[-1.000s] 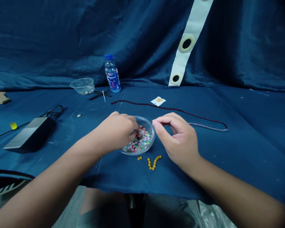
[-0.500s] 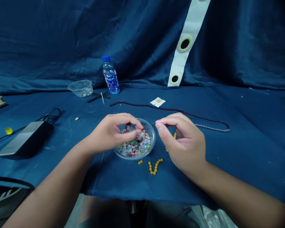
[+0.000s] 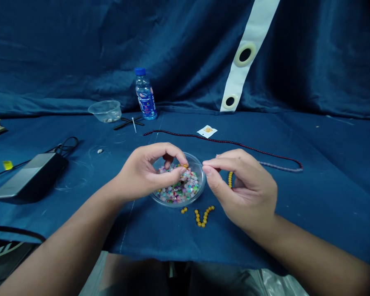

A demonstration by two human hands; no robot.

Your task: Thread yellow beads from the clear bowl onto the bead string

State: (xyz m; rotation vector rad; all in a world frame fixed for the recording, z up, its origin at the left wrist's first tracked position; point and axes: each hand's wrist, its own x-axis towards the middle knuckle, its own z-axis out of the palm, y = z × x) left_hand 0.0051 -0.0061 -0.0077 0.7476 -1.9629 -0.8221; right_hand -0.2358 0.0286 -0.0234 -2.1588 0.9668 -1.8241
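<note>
The left hand (image 3: pixel 148 172) has lifted out of the bead bowl (image 3: pixel 176 204). It pinches 1 orange bead (image 3: pixel 185 166) between thumb and forefinger above the bowl's 1 o'clock edge. The right hand (image 3: pixel 246 189), at 3 o'clock of the bowl, pinches a bead strand (image 3: pixel 230 179) (thread barely visible). Loose orange beads (image 3: pixel 202 216) lie at 5 o'clock.

I pinch a tiny orange bead (image 3: pixel 185 166) in my left hand (image 3: pixel 144 170) above the clear bowl (image 3: pixel 200 193) of mixed beads; strung yellow beads (image 3: pixel 230 179) hang from my right hand (image 3: pixel 245 187).
</note>
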